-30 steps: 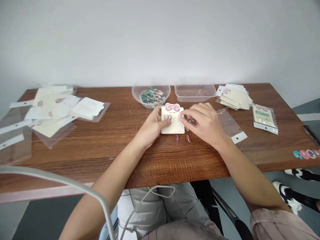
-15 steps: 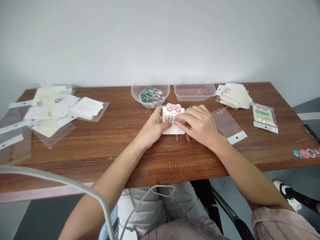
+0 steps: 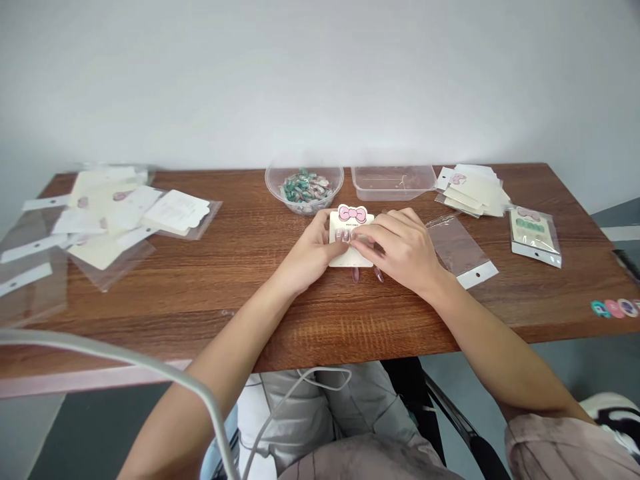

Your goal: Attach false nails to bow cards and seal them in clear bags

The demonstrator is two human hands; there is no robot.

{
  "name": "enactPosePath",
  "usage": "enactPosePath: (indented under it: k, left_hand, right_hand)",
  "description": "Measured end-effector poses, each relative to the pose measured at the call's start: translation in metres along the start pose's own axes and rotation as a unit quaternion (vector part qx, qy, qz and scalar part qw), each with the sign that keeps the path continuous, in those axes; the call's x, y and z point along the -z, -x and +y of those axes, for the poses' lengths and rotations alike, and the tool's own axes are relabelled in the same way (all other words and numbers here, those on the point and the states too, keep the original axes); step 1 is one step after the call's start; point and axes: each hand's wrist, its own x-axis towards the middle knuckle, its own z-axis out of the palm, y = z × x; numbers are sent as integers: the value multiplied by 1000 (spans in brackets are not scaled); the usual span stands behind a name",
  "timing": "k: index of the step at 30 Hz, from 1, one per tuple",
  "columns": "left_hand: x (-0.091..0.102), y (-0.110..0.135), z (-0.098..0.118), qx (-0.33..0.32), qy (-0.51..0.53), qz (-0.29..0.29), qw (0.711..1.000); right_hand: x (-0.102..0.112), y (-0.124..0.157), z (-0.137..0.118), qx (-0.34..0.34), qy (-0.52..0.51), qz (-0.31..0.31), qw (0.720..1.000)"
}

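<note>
My left hand (image 3: 316,252) grips a small cream card (image 3: 357,261) by its left edge, thumb across the front. A pink bow (image 3: 353,214) is printed on the card's top. Shiny pinkish press-on nails (image 3: 342,235) sit in a row across the card. My right hand (image 3: 403,245) is closed in a pinch at the right end of this row, its fingertips pressing a press-on nail against the card; the fingers partly hide it. Just below the card, two mauve press-on nails (image 3: 355,275) lie on the wooden table (image 3: 240,267).
Behind the card stand a round clear bowl (image 3: 270,183) of teal and pink nails and a clear tray (image 3: 395,195). Cards in plastic sleeves (image 3: 115,213) lie left; more cards (image 3: 475,190), a clear bag (image 3: 460,247) and a packed nail set (image 3: 535,233) lie right. A pale cable (image 3: 150,370) crosses front left.
Both hands stay at the card in nearly the same pose. The whole view has shifted slightly. A shoe at the lower right has moved closer to my right arm.
</note>
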Motion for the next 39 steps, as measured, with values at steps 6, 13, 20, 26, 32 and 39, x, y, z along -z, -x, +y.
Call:
enactPosePath:
  k: [6, 13, 20, 26, 32, 39]
  left_hand:
    - [1, -1, -3, -3, 1, -6, 1000]
    - [1, 0, -3, 0, 1, -10, 1000]
    - [1, -1, -4, -1, -8, -6, 1000]
    - [1, -1, -4, -2, -6, -10, 1000]
    - [1, -2, -4, 3, -3, -13, 1000]
    - [1, -1, -4, 3, -3, -7, 1000]
  right_hand:
    - [0, 0, -1, -11, -1, -11, 1000]
    - [0, 0, -1, -30, -6, -38, 999]
    - [-1, 0, 0, -33, -9, -46, 998]
    - [-1, 1, 1, -17, -8, -33, 999]
    - [-1, 1, 2, -12, -17, -36, 999]
    - [-2, 2, 3, -39, -42, -57, 997]
